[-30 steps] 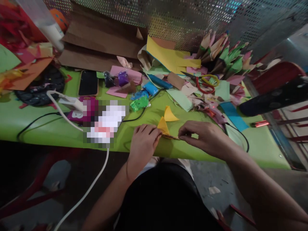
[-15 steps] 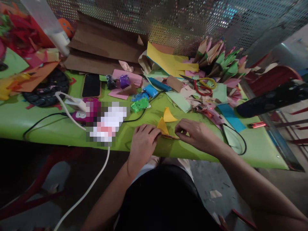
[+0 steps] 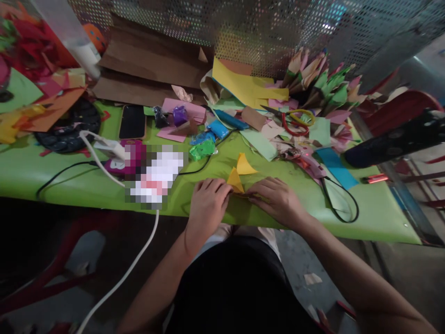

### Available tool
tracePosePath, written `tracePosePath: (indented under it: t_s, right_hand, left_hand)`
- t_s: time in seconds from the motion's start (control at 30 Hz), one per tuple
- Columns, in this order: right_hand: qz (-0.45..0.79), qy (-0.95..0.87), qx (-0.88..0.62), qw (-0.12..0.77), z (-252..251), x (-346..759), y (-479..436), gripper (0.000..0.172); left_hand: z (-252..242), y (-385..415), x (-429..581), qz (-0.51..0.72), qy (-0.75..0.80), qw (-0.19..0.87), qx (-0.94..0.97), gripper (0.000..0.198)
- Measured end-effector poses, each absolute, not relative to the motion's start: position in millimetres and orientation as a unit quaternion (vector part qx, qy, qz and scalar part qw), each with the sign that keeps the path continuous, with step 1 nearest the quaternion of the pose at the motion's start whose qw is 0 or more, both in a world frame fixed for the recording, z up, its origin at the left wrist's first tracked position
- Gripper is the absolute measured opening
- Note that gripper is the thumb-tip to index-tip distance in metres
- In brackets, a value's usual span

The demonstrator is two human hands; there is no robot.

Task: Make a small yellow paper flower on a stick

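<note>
Lime-green surface (image 3: 52,181) beneath a perforated metal screen (image 3: 243,23), crowded with coloured paper scraps. At its near edge a person works a folded yellow paper (image 3: 235,181) between both hands. The left hand (image 3: 207,202) has its fingers curled on the paper's left side, apparently in a pinching grip, though the fingertips are hidden. The right hand (image 3: 278,199) lies flat, grip released, fingers bearing down on the paper's lower fold. A second yellow piece (image 3: 245,165) sits just behind. Farther back lie red-and-yellow scissors (image 3: 295,121), a black phone (image 3: 132,121) and a bunch of folded paper cones (image 3: 323,81). A white cable (image 3: 155,227) trails off the near edge.
</note>
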State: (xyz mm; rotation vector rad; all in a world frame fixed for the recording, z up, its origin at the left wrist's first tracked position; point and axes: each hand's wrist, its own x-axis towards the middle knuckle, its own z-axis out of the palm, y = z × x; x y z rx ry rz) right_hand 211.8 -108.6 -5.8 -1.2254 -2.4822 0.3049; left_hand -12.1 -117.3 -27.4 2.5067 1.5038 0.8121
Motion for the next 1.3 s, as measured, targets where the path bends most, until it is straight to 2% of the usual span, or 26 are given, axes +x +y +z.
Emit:
tracePosePath:
  t_s: [0.27,0.53,0.8,1.0,1.23,1.3]
  right_hand:
    - [0.111,-0.850,-0.464,0.225,-15,207,-109,0.019]
    - [0.136,-0.827,-0.489,0.243,-17,201,-109,0.018]
    - [0.127,-0.808,-0.513,0.262,-16,196,-111,0.015]
    - [0.054,-0.818,-0.522,0.234,-17,194,-124,0.019]
    - [0.089,-0.809,-0.534,0.227,-22,192,-122,0.008]
    - [0.085,-0.815,-0.529,0.221,-20,191,-120,0.009]
  left_hand:
    - [-23,-119,-9,0.247,0.471,0.041,0.846,0.024]
    - [-19,-120,1,0.214,0.485,0.042,0.847,0.010]
    - [-25,-120,3,0.233,0.482,0.037,0.844,0.013]
    - [-24,-122,1,0.230,0.482,0.050,0.844,0.019]
    - [-29,-123,2,0.248,0.478,0.037,0.842,0.014]
    - [-29,-124,1,0.254,0.479,0.037,0.840,0.019]
